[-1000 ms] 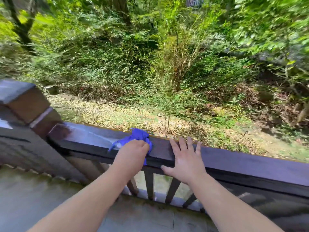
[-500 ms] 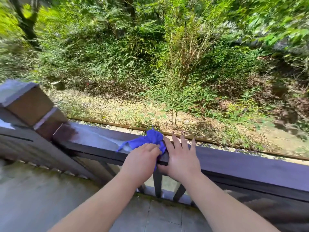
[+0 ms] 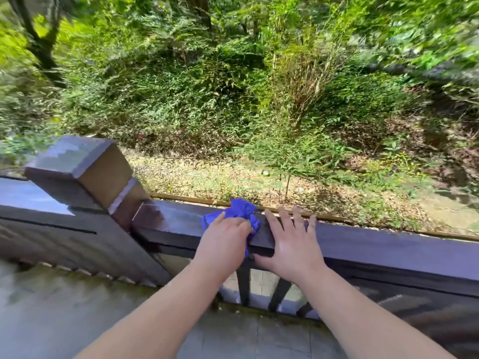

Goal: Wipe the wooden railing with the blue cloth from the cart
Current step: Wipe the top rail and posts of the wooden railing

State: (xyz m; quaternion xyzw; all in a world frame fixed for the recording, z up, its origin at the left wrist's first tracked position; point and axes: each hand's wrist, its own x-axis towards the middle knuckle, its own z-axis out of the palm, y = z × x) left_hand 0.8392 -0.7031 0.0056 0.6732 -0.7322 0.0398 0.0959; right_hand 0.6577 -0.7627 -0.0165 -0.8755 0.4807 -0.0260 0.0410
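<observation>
The dark wooden railing runs left to right across the view, its flat top rail shining where it looks damp. A crumpled blue cloth lies on the top rail a little right of the post. My left hand is closed over the cloth and presses it onto the rail. Just to its right, my right hand rests flat on the rail with fingers spread, holding nothing. The cart is out of view.
A square wooden post with a cap stands at the left end of this rail section. Dark balusters drop below the rail to a grey tiled floor. Beyond the rail lie leaf-strewn ground and dense green bushes.
Both hands sit closer together than a second ago. The right hand has slid left along the rail toward the cloth, and the view has shifted so the post appears nearer the hands.
</observation>
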